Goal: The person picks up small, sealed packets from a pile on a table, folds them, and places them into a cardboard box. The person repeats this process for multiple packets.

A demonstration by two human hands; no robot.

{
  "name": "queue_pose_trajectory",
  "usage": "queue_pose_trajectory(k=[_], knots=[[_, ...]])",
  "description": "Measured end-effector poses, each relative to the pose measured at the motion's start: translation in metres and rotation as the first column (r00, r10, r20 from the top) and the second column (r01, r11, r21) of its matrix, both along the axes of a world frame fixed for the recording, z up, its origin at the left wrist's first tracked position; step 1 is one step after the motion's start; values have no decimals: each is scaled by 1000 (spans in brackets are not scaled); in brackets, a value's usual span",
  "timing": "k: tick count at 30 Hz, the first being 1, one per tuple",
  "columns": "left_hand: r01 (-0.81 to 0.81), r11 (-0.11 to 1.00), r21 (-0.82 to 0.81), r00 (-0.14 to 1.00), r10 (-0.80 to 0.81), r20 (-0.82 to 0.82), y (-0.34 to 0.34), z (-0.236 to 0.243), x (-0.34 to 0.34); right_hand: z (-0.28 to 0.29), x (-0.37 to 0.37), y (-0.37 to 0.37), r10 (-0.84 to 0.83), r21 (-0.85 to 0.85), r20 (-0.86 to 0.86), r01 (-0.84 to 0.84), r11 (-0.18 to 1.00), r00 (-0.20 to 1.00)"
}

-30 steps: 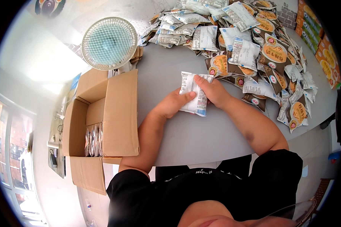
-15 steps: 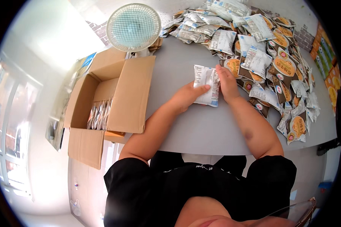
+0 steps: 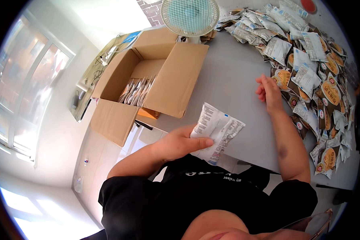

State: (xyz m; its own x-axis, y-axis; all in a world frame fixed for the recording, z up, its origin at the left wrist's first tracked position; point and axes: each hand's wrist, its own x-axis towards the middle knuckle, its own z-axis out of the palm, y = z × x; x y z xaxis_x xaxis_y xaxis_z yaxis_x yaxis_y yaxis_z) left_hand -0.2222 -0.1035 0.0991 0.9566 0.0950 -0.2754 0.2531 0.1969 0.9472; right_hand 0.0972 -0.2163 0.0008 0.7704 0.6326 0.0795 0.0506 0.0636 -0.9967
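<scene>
My left hand (image 3: 180,142) grips a white sealed pouch (image 3: 216,130) with printed back up, its thumb across the front, low over the table's front edge. My right hand (image 3: 269,91) is open, fingers loosely bent and holding nothing, beside a large pile of pouches (image 3: 308,80), some white side up, others showing brown fronts with orange ovals. An open cardboard box (image 3: 176,86) stands at the back left of the grey table (image 3: 236,68), with a row of several upright pouches (image 3: 136,91) inside.
A fan (image 3: 190,16) with a round wire grille stands behind the box. A narrow side surface (image 3: 82,100) at the left holds cables and small items. Farther left is a bright window (image 3: 26,80). Dark legs or supports show below the table at the right edge.
My left hand has drawn the pouch toward my body. My right hand has let go and sits apart near the pile. The view has turned, so the box appears higher and farther right.
</scene>
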Motion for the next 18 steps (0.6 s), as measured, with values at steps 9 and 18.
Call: queue_pose_trajectory(k=[9,18], knots=[[-166,-315,934,738,589,330,133,88,-30,1,-5,-2,71,-156,54,-62,986,996],[476,-168,863,608,772,-185,303,7,-77,-1,-6,6,82,-167,70,-69,984,994]])
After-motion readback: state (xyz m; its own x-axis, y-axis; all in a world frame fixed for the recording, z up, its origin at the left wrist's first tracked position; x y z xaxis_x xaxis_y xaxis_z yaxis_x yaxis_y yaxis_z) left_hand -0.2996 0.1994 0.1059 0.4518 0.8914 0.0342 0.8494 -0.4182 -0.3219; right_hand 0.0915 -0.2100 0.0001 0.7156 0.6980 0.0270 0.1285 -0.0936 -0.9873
